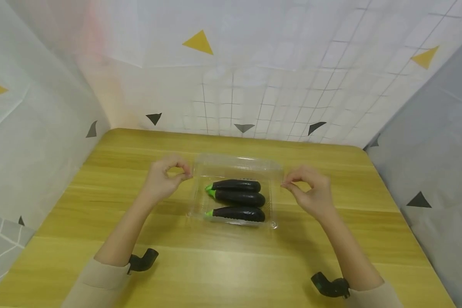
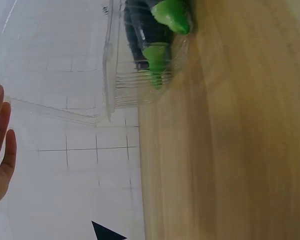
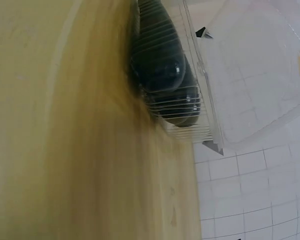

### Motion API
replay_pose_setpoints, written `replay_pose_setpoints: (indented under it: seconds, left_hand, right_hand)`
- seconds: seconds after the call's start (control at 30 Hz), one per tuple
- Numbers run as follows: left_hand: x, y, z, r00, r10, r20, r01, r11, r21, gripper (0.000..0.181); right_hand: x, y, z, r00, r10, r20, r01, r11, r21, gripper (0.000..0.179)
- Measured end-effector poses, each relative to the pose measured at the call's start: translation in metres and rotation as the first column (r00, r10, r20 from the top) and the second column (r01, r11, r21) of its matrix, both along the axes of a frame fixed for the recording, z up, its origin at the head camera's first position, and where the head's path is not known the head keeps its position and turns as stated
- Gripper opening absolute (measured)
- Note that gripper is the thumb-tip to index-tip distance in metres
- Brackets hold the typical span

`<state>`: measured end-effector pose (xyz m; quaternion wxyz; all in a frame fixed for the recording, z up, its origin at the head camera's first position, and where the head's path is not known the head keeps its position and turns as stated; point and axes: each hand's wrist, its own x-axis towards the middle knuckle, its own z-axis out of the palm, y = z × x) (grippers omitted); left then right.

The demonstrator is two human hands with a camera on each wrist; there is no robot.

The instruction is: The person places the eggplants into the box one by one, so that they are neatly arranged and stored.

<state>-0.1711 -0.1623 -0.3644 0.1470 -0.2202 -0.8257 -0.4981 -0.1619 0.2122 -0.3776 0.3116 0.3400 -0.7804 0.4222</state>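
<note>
Three dark eggplants with green stems lie side by side in a clear plastic clamshell container on the table. The container's hinged lid stands raised over the tray. My left hand pinches the lid's left edge between thumb and fingertips. On the other side, my right hand pinches the lid's right edge. In the left wrist view the green stems show through the ribbed tray wall, and in the right wrist view the rounded ends of the eggplants do.
A wooden table lies under everything. White sheeting with grid lines and triangles rises behind it, with more sheeting on both sides. Black wrist mounts stick out from both forearms.
</note>
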Motion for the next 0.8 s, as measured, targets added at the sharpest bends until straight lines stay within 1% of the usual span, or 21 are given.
replay_pose_setpoints:
  seconds: [0.07, 0.17, 0.27, 0.4, 0.47, 0.5, 0.53, 0.6, 0.63, 0.7, 0.73, 0.77, 0.8]
  left_hand:
    - [0.004, -0.002, -0.004, 0.999, -0.024, -0.024, 0.023, 1.000, -0.020, 0.025]
    - [0.009, -0.005, -0.013, 0.995, -0.045, -0.094, 0.037, 0.996, -0.082, 0.031]
    - [0.014, -0.007, -0.020, 0.988, -0.039, -0.148, 0.015, 0.987, -0.159, 0.034]
    - [0.019, -0.007, -0.028, 0.983, -0.038, -0.179, 0.002, 0.980, -0.197, 0.034]
    - [0.021, -0.007, -0.032, 0.975, -0.045, -0.216, -0.003, 0.976, -0.217, 0.034]
    - [0.022, -0.007, -0.034, 0.968, -0.052, -0.245, -0.008, 0.971, -0.237, 0.034]
    - [0.023, -0.007, -0.036, 0.956, -0.059, -0.286, -0.019, 0.964, -0.265, 0.034]
    - [0.024, -0.006, -0.041, 0.921, -0.087, -0.379, -0.047, 0.943, -0.330, 0.031]
    - [0.025, -0.005, -0.043, 0.900, -0.100, -0.424, -0.067, 0.930, -0.362, 0.030]
    - [0.026, -0.005, -0.048, 0.865, -0.124, -0.487, -0.104, 0.904, -0.415, 0.027]
    - [0.027, -0.005, -0.049, 0.851, -0.133, -0.508, -0.118, 0.894, -0.433, 0.026]
    - [0.028, -0.005, -0.051, 0.845, -0.142, -0.516, -0.123, 0.887, -0.445, 0.025]
    - [0.029, -0.005, -0.053, 0.845, -0.145, -0.515, -0.126, 0.882, -0.454, 0.026]
  right_hand:
    - [0.005, 0.000, -0.004, 1.000, -0.007, 0.011, 0.007, 1.000, 0.011, 0.034]
    - [0.012, -0.002, -0.011, 1.000, 0.009, 0.016, -0.010, 0.999, 0.038, 0.035]
    - [0.017, -0.003, -0.020, 0.999, 0.032, 0.008, -0.033, 0.998, 0.054, 0.036]
    - [0.022, -0.004, -0.030, 0.999, 0.050, 0.009, -0.050, 0.997, 0.054, 0.037]
    - [0.025, -0.005, -0.034, 0.999, 0.046, 0.017, -0.047, 0.997, 0.060, 0.037]
    - [0.027, -0.005, -0.035, 0.999, 0.045, 0.022, -0.047, 0.997, 0.065, 0.037]
    - [0.028, -0.005, -0.037, 0.999, 0.045, 0.021, -0.047, 0.996, 0.070, 0.037]
    - [0.031, -0.005, -0.042, 0.999, 0.052, 0.011, -0.052, 0.996, 0.077, 0.038]
    - [0.032, -0.006, -0.044, 0.998, 0.054, 0.009, -0.055, 0.995, 0.079, 0.038]
    - [0.035, -0.007, -0.048, 0.999, 0.054, 0.008, -0.054, 0.995, 0.083, 0.038]
    - [0.036, -0.007, -0.050, 0.999, 0.053, -0.002, -0.053, 0.995, 0.085, 0.038]
    - [0.036, -0.008, -0.052, 0.999, 0.054, -0.005, -0.053, 0.995, 0.082, 0.038]
    - [0.037, -0.008, -0.053, 0.999, 0.047, -0.012, -0.045, 0.995, 0.084, 0.038]
